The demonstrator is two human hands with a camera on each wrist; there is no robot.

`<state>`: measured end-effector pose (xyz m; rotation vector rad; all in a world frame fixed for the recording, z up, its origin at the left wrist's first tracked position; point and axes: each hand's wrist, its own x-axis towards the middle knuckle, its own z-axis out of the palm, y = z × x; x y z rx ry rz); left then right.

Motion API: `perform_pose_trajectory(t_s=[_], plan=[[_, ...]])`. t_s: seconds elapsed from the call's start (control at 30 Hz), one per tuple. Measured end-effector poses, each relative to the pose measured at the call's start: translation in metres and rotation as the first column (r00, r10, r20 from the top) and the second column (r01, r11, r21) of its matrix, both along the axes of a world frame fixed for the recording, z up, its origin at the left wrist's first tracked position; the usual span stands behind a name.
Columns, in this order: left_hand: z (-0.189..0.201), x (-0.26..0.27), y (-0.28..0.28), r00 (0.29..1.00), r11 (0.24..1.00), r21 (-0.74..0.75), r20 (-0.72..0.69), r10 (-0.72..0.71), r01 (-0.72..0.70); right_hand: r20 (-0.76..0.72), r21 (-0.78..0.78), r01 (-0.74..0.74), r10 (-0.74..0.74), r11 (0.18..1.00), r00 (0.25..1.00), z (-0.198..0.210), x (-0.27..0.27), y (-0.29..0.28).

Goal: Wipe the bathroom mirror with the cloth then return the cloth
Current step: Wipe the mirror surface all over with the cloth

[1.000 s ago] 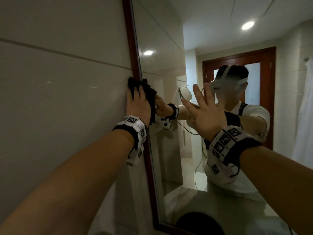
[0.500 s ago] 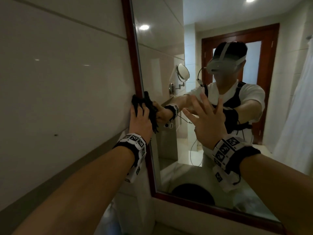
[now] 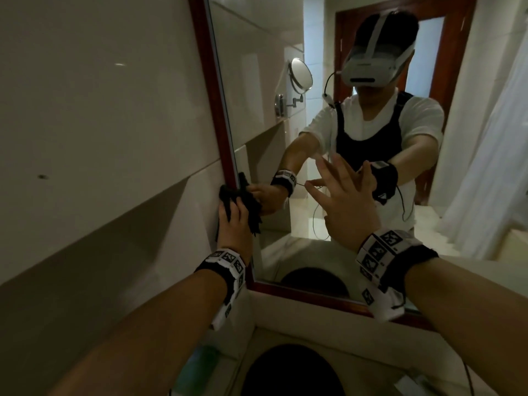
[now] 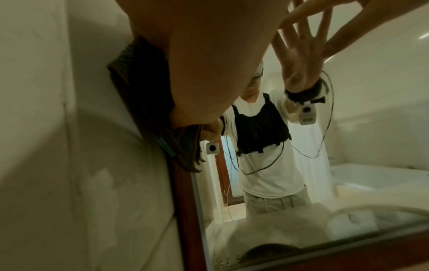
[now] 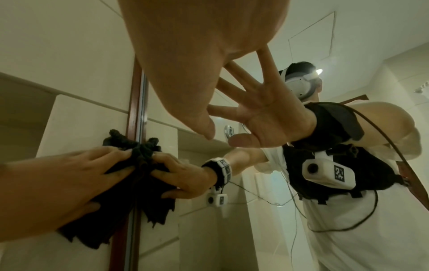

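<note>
The mirror (image 3: 257,110) has a dark red wooden frame (image 3: 210,104). My left hand (image 3: 228,212) presses the black cloth (image 3: 227,195) against the frame's left side, low on the mirror. Its fingers are spread over the bunched cloth (image 5: 139,183), part of which hangs below the palm. In the left wrist view the cloth (image 4: 139,82) shows dark under my palm. My right hand (image 3: 345,195) is open with fingers spread, fingertips at the glass to the right of the cloth. It holds nothing. The same hand (image 5: 204,91) meets its own reflection in the right wrist view.
A tiled wall (image 3: 100,138) runs left of the frame. Below the mirror lies a pale counter (image 3: 265,318) with a round black basin (image 3: 288,372). The glass reflects a person, a round wall mirror, a doorway, a bathtub and a white curtain.
My left hand has slid the cloth down the mirror's left edge, from high on the frame to near its lower part. The right hand stays spread and has come down too.
</note>
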<state>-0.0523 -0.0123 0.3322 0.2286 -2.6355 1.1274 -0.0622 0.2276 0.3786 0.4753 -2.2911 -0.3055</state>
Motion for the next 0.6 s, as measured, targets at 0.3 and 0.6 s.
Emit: perform_pose_trajectory(t_s=[0.3,0.6], plan=[[0.024,0.001,-0.005,0.996,0.989,0.138,-0.078,-0.04,0.051,-0.012,-0.054,-0.031,0.031,0.998,0.999,-0.031,0.004,0.017],[0.052,-0.006,-0.004,0.969,0.962,0.217,-0.217,-0.117,0.164,0.039,-0.077,0.034,-0.031,0.996,0.999,-0.058,0.008,0.016]])
